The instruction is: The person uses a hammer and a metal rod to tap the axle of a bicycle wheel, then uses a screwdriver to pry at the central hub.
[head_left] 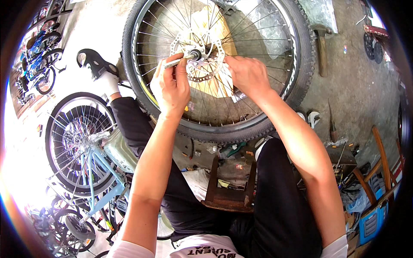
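A bicycle wheel (301, 69) lies flat in front of me, with a silver disc brake rotor (203, 78) around a dark-centred hub (194, 55). My left hand (171, 84) grips a slim silver tool (172, 63) at the hub's axle, with fingertips close against it. My right hand (247, 74) has curled fingers at the rotor's right edge; its fingertips and anything between them are too small to make out. Tan paper (198, 92) shows under the spokes.
A hammer (322, 56) and an adjustable wrench (313, 118) lie right of the wheel. A light blue bicycle (94, 172) is at the left, more bicycles (45, 64) beyond. A low wooden stool (226, 202) sits between my legs; wooden chair parts (378, 159) are at the right.
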A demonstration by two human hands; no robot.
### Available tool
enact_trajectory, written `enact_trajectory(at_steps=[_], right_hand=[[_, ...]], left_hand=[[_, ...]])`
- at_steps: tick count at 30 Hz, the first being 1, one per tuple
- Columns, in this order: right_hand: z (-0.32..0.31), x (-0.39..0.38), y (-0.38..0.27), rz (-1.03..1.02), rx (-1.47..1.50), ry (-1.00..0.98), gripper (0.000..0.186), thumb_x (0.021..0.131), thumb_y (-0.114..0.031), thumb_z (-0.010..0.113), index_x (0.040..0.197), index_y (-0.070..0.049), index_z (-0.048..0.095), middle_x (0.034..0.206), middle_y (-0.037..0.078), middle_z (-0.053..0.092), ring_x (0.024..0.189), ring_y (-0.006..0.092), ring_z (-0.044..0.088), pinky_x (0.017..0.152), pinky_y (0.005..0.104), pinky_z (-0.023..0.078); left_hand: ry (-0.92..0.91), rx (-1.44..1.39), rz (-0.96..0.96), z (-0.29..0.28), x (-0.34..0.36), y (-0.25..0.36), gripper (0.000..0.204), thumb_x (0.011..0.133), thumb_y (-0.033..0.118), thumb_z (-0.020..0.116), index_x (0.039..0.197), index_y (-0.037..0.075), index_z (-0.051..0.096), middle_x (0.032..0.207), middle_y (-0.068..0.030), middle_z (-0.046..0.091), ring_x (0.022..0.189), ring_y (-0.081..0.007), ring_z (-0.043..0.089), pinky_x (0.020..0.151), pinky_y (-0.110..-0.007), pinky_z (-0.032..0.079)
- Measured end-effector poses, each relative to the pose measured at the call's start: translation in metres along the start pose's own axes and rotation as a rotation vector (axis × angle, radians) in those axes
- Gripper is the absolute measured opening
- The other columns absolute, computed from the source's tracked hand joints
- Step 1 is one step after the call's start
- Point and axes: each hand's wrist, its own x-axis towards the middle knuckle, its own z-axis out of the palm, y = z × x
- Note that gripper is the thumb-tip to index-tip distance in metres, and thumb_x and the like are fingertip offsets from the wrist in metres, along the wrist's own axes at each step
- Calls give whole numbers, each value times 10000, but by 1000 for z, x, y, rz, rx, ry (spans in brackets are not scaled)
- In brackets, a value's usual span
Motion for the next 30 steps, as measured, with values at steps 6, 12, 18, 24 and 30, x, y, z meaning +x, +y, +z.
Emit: enact_trajectory(at_steps=[6,12,18,24,30], right_hand=[[-2,1,-1,7,-2,18,132,838,-54,593,918,-114,680,803,110,712,752,335,723,704,482,548],[-1,1,-2,0,-13,24,108,833,-50,598,897,-102,667,790,114,706,754,328,724,704,484,549],[0,1,1,-6,-10,13,85,828,-55,597,888,-89,647,778,125,693,760,351,718,695,498,536],[-2,2,-1,-5,30,17,73,826,-63,597,882,-92,635,785,130,691,754,368,708,690,510,527],[-1,2,3,-12,41,24,55,833,-72,591,864,-93,632,775,134,686,748,381,700,668,527,520]], left_hand=[[-11,4,-33,4,1,-2,89,966,66,693,1044,28,713,870,-148,709,739,-322,680,678,-385,532],[11,1,-14,11,-3,-5,78,958,58,697,1031,36,711,857,-142,703,740,-319,679,682,-385,535],[-2,22,51,13,1,-9,79,940,21,690,1018,37,691,868,-134,702,714,-303,677,652,-377,533],[-39,11,89,8,3,-14,86,940,28,691,1024,44,683,883,-130,703,736,-315,682,655,-381,532],[-76,29,138,9,6,-12,112,928,17,685,1031,61,679,888,-129,689,774,-343,676,687,-401,539]])
